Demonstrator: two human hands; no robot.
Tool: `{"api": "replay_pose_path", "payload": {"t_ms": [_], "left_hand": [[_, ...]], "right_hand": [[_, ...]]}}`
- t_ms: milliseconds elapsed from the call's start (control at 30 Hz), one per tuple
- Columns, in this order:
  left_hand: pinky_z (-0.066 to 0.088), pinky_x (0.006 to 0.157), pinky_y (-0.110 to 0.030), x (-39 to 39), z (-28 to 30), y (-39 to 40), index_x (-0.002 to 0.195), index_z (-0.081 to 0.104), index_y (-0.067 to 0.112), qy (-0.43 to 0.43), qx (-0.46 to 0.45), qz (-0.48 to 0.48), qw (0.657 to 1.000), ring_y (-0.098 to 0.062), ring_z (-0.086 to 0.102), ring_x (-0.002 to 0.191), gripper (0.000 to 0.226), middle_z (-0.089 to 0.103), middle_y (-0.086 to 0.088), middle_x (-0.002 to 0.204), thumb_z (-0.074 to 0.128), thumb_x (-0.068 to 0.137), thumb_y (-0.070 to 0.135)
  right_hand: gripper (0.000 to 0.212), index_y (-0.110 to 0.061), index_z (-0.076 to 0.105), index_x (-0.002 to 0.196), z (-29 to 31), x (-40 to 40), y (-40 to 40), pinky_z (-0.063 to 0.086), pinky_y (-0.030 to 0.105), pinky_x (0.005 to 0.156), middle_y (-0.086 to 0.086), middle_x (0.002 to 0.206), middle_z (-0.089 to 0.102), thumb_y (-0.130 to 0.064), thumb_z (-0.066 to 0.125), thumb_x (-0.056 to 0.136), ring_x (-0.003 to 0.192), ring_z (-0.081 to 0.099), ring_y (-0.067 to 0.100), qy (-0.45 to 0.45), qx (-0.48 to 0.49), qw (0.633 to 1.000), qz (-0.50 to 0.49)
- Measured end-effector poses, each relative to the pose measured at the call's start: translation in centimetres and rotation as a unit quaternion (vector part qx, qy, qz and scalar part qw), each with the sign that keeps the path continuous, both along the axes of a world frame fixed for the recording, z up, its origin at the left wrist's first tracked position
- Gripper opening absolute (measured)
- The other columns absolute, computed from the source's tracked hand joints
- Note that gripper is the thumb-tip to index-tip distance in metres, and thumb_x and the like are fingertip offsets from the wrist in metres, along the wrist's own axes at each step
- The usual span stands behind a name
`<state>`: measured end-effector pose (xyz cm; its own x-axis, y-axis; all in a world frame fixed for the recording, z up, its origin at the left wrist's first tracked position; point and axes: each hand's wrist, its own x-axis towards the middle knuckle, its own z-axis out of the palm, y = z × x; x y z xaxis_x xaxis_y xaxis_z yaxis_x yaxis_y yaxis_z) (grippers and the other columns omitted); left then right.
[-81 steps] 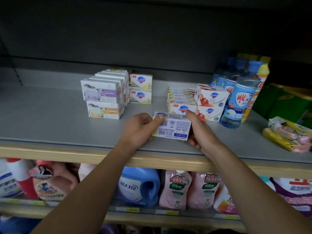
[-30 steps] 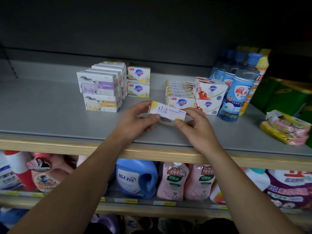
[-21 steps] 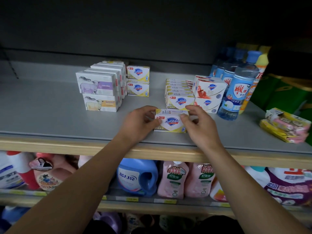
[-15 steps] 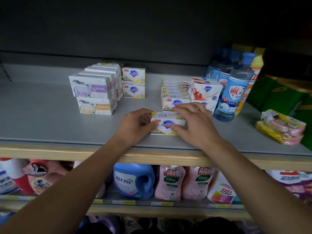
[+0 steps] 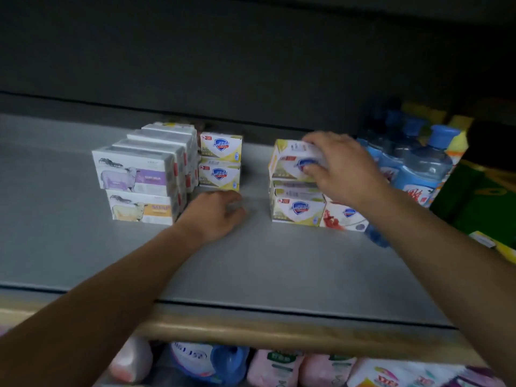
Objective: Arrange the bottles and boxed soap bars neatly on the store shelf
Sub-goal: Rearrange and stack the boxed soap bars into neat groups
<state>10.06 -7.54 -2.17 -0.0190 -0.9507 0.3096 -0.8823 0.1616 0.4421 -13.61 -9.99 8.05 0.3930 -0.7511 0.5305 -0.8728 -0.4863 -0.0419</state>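
A person's right hand (image 5: pixel 339 169), fingers clamped on a yellow soap box (image 5: pixel 293 160), sets it atop the matching stack (image 5: pixel 297 206) on the shelf (image 5: pixel 279 269), squaring likely next, while the left hand (image 5: pixel 216 216) rests loosely curled, empty.

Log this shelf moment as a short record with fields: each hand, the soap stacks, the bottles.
right hand: grips a yellow-and-white soap box, tilted, atop the yellow soap row
left hand: curled, holding nothing visible, resting on the grey shelf
sheep-print boxes: two layers, rows running back
small yellow stack: two boxes, beside sheep-print boxes
red-print box: right of yellow row
blue-capped bottles: upright, far right
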Motion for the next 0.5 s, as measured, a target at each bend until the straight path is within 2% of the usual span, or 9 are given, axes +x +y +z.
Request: {"api": "replay_pose_path", "payload": {"t_ms": [133,267,367,500], "left_hand": [[0.038,0.107,-0.030,0.0,-1.5,-2.0,0.139,0.050,0.025,-0.069,0.053,-0.015,0.996,-0.024,0.046,0.132,0.057,0.054,-0.006,0.140,0.051,0.091,0.055],[0.027,0.114,-0.026,0.4,-2.6,-2.6,0.140,0.049,0.025,-0.078,0.039,-0.038,0.995,-0.018,0.035,0.139,0.060,0.048,0.001,0.146,0.049,0.090,0.059],[0.026,0.114,-0.023,0.7,-2.7,-3.0,0.137,0.053,0.025,-0.072,0.014,-0.050,0.996,-0.016,0.037,0.138,0.057,0.049,0.002,0.145,0.051,0.090,0.058],[0.026,0.113,-0.024,0.9,-2.9,-3.5,0.134,0.056,0.025,-0.053,0.004,-0.059,0.997,-0.014,0.040,0.136,0.061,0.051,0.002,0.143,0.048,0.086,0.063]], "right_hand": [[0.042,-0.026,0.058,0.129,2.7,1.4,-5.9,0.049,0.041,0.093,0.007,0.118,0.065,-0.037,0.065,0.090,0.109,0.058,0.030,0.019,-0.012,0.998,-0.064],[0.049,-0.028,0.053,0.134,2.7,3.5,-11.4,0.044,0.051,0.101,0.006,0.136,0.052,-0.038,0.068,0.088,0.127,0.044,0.034,0.098,0.005,0.984,-0.149],[0.050,-0.025,0.054,0.133,1.9,4.9,-14.5,0.040,0.051,0.101,0.010,0.136,0.051,-0.037,0.070,0.087,0.127,0.041,0.038,0.158,0.020,0.963,-0.216],[0.052,-0.017,0.057,0.132,0.7,5.8,-17.0,0.046,0.047,0.095,0.014,0.132,0.055,-0.034,0.073,0.086,0.122,0.050,0.035,0.150,0.078,0.953,-0.252]]}}
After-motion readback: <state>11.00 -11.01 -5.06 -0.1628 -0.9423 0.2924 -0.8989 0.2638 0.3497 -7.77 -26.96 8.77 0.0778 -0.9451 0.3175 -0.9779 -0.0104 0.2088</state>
